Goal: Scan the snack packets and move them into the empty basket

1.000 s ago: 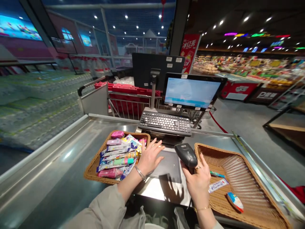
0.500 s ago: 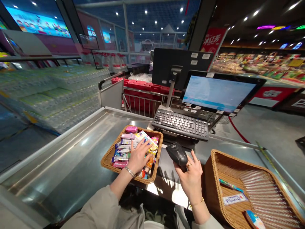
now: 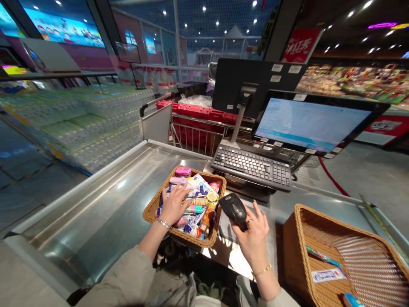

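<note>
My left hand (image 3: 174,204) reaches into a wicker basket (image 3: 153,207) filled with several small colourful snack packets (image 3: 200,200). Its fingers lie spread on the packets at the basket's left side. Whether it holds one I cannot tell. My right hand (image 3: 254,234) is closed round the grip of a black barcode scanner (image 3: 233,207), held above the steel counter just right of that basket. A second wicker basket (image 3: 295,238) stands at the right with a few packets (image 3: 326,275) in it.
A black keyboard (image 3: 252,164) and a lit screen (image 3: 311,123) stand behind the baskets. The steel counter (image 3: 108,209) runs off to the left. A red shopping trolley (image 3: 198,128) is parked behind the counter. Shelves of bottled water fill the left.
My left hand went from the counter pad into the left basket and slid to its left side. My view swung left, so the right basket sits nearer the frame edge.
</note>
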The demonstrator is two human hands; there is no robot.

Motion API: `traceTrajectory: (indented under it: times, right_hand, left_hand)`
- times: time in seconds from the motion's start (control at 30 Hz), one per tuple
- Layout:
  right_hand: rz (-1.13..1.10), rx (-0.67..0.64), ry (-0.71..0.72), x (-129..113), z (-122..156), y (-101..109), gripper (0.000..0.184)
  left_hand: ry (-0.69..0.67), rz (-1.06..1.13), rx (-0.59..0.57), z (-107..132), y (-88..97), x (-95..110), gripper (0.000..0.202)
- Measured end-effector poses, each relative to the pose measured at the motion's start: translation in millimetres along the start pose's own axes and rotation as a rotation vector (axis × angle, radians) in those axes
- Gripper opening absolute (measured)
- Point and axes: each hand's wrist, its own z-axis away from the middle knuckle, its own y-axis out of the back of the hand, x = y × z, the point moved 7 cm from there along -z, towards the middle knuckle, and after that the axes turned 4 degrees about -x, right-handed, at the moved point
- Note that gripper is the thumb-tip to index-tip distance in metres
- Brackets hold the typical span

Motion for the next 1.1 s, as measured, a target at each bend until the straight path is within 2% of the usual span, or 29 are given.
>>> traceTrajectory:
  times: [0.27, 0.43, 0.67, 0.87, 1.1]
  right_hand:
    - [-0.004, -0.044, 0.034, -15, -4, -11, 0.019]
    - [0.004, -0.081, 0.028, -17, -6, -20, 0.022]
    - [0.002, -0.083, 0.022, -20, -7, -22, 0.021]
    - [-0.001, -0.084, 0.019, -18, -6, -21, 0.018]
    - [-0.005, -0.081, 0.016, -16, -4, -19, 0.020]
  left_hand:
    - [0.060, -0.026, 0.012, -3, 2.8, -31, 0.028]
    - [0.105, -0.067, -0.030, -7, 1.1, -41, 0.022]
    - [0.151, -0.138, -0.102, -14, -4.5, -53, 0.023]
    - [0.140, -0.146, -0.117, -17, -8.0, -59, 0.020]
    - [0.115, -0.131, -0.075, -17, -7.6, -53, 0.015]
